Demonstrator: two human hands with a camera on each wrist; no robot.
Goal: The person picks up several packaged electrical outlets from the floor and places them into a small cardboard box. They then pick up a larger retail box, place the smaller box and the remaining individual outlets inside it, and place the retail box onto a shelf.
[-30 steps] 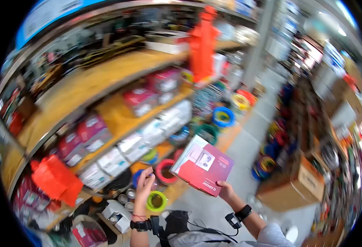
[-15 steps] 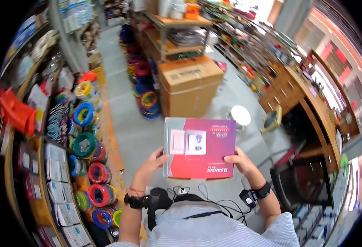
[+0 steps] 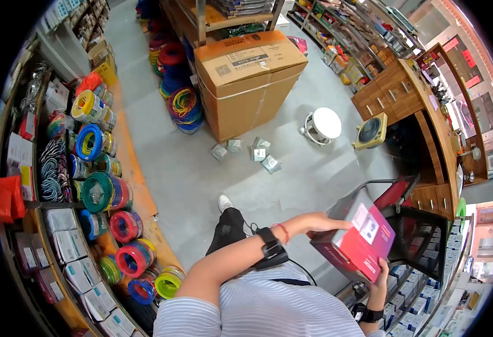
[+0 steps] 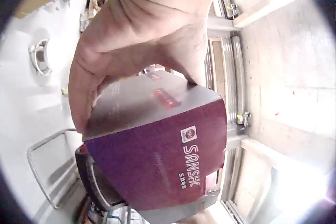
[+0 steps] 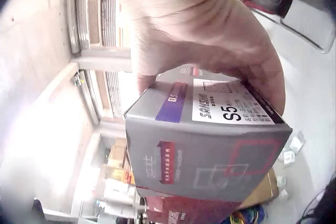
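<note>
A red and purple cardboard box [image 3: 364, 238] printed with a wall switch and socket is held at the right, in front of my body. My left hand [image 3: 322, 222] reaches across and grips it by one end. In the left wrist view the fingers and thumb of that hand [image 4: 136, 45] span the box's [image 4: 157, 166] narrow grey end. At the opposite end my right hand [image 3: 380, 276] holds it. The right wrist view shows this hand [image 5: 210, 40] clasping the box [image 5: 205, 145] over a side with a white S5 label [image 5: 226, 103].
A large brown carton [image 3: 252, 84] stands ahead, with several small packets [image 3: 258, 153] on the floor before it. A white stool [image 3: 322, 124], yellow fan [image 3: 370, 132], wooden desk [image 3: 392, 92] and black chair [image 3: 420, 236] are rightward. Wire coils [image 3: 103, 191] line the left shelves.
My view has turned right, from the shelves towards the desk side. The box has swung to my right and tilted. My left arm now crosses my body, its hand gripping the box.
</note>
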